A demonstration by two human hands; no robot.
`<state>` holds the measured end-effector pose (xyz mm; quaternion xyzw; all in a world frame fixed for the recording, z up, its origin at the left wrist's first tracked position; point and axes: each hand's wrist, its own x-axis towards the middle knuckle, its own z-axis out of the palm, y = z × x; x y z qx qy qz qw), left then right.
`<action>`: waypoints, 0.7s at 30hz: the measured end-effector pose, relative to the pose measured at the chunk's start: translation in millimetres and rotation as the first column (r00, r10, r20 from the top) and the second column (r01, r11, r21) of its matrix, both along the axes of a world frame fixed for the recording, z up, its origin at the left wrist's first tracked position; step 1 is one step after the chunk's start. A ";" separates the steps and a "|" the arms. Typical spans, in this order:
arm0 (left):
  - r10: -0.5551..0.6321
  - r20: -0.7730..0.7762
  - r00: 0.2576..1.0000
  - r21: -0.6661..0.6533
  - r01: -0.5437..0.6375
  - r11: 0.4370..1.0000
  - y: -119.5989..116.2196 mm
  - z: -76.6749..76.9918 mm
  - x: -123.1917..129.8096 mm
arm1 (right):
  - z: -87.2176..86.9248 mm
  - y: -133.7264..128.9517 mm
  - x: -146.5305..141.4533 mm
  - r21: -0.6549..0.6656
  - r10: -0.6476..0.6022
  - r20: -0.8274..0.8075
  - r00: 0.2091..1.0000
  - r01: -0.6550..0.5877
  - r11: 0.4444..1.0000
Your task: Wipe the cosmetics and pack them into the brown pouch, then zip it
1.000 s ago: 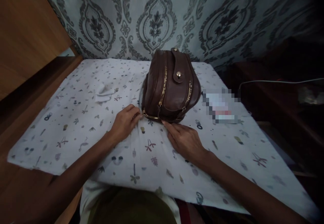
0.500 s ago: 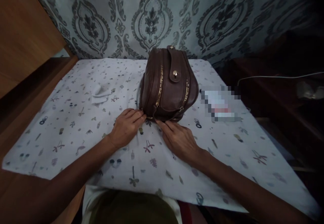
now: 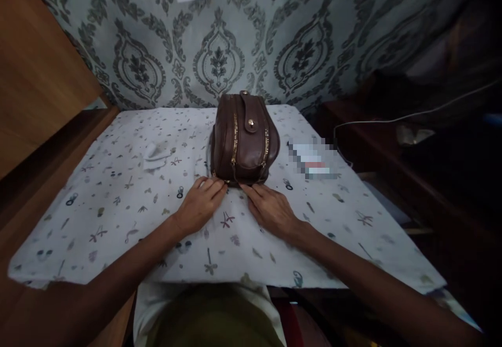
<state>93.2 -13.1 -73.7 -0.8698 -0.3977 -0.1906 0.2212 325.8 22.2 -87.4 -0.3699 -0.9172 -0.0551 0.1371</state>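
A brown leather toiletry bag [image 3: 249, 151] stands upright on the table, its gold zips closed along what shows of them. A snapped strap runs over its top. At the bag's near lower left corner lies my left hand [image 3: 201, 204], fingers stretched forward and fingertips against the bottom edge. My right hand [image 3: 272, 211] rests flat on the cloth to the right, its fingertips touching the same near edge. A small gap separates the two hands. I see nothing held in either one, though the fingertips partly hide under the bag's edge.
A white patterned cloth [image 3: 129, 221] covers the table. A small folded white cloth [image 3: 156, 154] lies left of the bag, and a pixelated flat item [image 3: 314, 158] to its right. A wooden cabinet [image 3: 43, 80] borders the left; a white cable [image 3: 392, 122] runs at the right.
The camera view has tilted up and shifted, so a white paper on the wall now shows. Both hands and the bag keep their places on the table.
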 end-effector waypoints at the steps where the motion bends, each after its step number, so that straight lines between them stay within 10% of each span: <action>1: -0.014 -0.012 1.000 -0.002 0.014 1.000 -0.7 -1.8 2.3 | -1.7 -0.2 1.7 0.016 -0.009 -0.013 1.000 0.009 1.000; 21: -0.012 -0.033 0.999 -0.017 0.011 1.000 11.8 4.9 17.5 | 3.2 2.4 22.6 -0.157 -0.076 -0.091 0.993 0.061 0.986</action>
